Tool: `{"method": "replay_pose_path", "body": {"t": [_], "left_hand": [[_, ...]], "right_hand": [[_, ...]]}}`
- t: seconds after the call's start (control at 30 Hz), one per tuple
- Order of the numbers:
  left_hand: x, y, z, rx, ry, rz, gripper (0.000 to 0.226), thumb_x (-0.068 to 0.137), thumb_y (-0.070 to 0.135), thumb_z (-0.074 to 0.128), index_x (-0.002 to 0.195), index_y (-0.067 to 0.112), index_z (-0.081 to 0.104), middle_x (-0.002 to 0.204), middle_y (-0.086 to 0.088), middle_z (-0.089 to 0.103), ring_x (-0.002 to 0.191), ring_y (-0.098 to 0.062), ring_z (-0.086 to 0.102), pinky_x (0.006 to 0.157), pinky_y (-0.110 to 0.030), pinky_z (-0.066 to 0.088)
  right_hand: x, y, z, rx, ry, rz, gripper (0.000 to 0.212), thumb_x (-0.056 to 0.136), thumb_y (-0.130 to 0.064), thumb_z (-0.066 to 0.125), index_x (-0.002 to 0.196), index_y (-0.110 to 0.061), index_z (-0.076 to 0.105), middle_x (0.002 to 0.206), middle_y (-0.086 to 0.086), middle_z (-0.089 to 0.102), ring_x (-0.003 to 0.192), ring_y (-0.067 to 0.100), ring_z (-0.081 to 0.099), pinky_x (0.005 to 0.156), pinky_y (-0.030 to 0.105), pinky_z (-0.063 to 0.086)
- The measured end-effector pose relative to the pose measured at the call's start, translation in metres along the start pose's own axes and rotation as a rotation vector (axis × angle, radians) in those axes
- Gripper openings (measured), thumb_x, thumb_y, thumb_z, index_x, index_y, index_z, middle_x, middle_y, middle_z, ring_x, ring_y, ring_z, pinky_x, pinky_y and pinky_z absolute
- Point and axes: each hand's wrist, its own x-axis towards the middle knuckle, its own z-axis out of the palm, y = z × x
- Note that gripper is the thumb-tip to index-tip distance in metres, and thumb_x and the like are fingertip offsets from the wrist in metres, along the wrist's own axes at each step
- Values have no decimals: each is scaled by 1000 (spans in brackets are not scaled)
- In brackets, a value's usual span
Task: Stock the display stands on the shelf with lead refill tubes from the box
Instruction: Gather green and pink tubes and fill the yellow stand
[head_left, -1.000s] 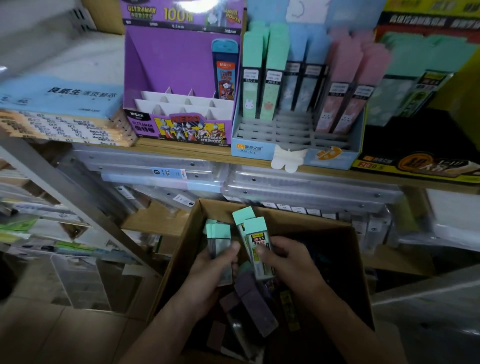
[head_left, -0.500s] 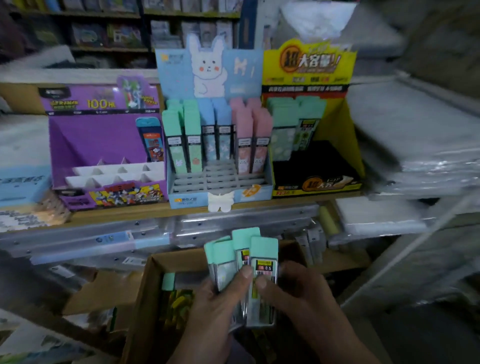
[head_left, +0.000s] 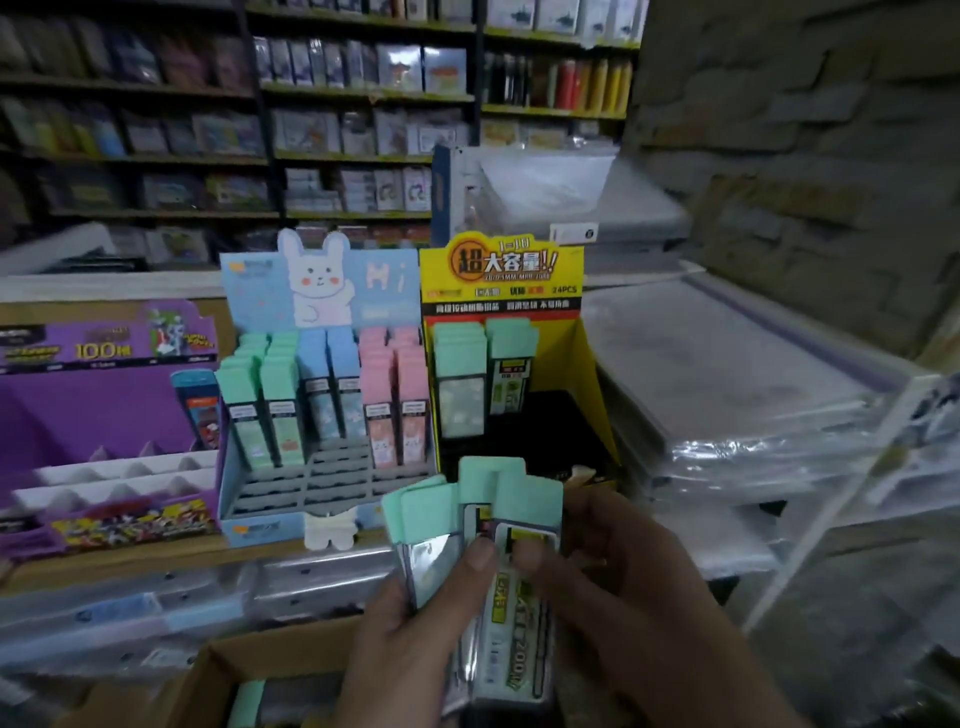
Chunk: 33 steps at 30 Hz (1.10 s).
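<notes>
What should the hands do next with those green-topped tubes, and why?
Probably lift the green-topped tubes toward the yellow stand: the left hand and right hand hold them just below it, its stocked tubes look alike, and the space beside them looks bare.

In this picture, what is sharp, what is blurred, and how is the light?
Head view: the light is dim, yet the yellow display stand header reads fairly sharp. Head view: the lead refill tubes, left hand and right hand look soft; the plastic-wrapped stacks at right smear, with pale glare.
</notes>
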Motion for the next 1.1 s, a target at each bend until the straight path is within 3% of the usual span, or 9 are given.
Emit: {"method": "replay_pose_path", "body": {"t": [0.1, 0.23, 0.33, 0.47, 0.53, 0.63, 0.8, 0.97, 1.1], "left_hand": [[-1, 1, 30, -15, 48, 21, 6, 66, 26, 78, 71, 23, 79, 66, 6, 77, 49, -5, 70, 34, -14, 47], [10, 4, 67, -59, 209, 102, 22, 62, 31, 80, 83, 26, 77, 68, 9, 77, 53, -8, 72, 37, -19, 50], [26, 8, 76, -28, 314, 182, 47, 47, 47, 82, 89, 30, 70, 65, 22, 73, 73, -6, 67, 62, -26, 49], [37, 19, 77, -60, 353, 256, 57, 51, 46, 84, 104, 30, 73, 92, 19, 78, 97, -11, 70, 102, -53, 49], [42, 23, 73, -64, 307, 297, 45, 60, 40, 82, 103, 29, 77, 101, 14, 79, 96, -10, 75, 93, -48, 57], [47, 24, 67, -112, 286, 338, 35, 71, 30, 78, 106, 25, 74, 98, 8, 80, 84, -7, 77, 58, -28, 61], [55, 22, 60, -107, 323, 339, 25, 70, 30, 80, 94, 30, 74, 89, 17, 79, 81, 0, 74, 89, -37, 51], [61, 20, 58, -144, 306, 335, 26, 68, 31, 80, 89, 32, 65, 69, 26, 73, 65, 7, 68, 85, -31, 43], [64, 17, 58, -124, 264, 348, 23, 77, 26, 77, 98, 27, 68, 81, 19, 78, 68, 7, 72, 63, -22, 52]], "right_hand": [[23, -9, -30, -26, -55, -22, 26, 83, -50, 68, 98, -31, 63, 84, -1, 77, 69, 36, 73, 55, 53, 58], [59, -27, -73, 2, -193, -165, 11, 94, -28, 67, 92, -18, 61, 63, 2, 72, 38, 18, 60, 33, 25, 41], [92, -44, -97, 2, -171, -314, 13, 95, -22, 65, 87, -13, 61, 50, 4, 62, 34, 8, 51, 35, 18, 38], [137, -64, -104, -63, -126, -425, 13, 100, -19, 59, 91, -10, 60, 54, 5, 64, 41, 9, 55, 40, 25, 44], [156, -64, -100, -79, -124, -438, 14, 98, -17, 61, 88, -8, 63, 61, 10, 64, 44, 7, 57, 43, 20, 46], [176, -51, -91, -150, -136, -446, 11, 96, -13, 65, 89, -5, 64, 76, 24, 63, 51, 9, 62, 50, 23, 51], [184, -26, -83, -247, -110, -544, 19, 95, -16, 66, 99, -34, 64, 76, 17, 58, 67, 36, 62, 55, 49, 53], [185, -14, -78, -327, -115, -617, 20, 94, -22, 67, 100, -41, 63, 68, 7, 61, 63, 30, 64, 58, 50, 54], [184, -12, -78, -347, -110, -605, 19, 93, -22, 68, 105, -38, 66, 68, 5, 64, 63, 27, 65, 60, 49, 55]]}}
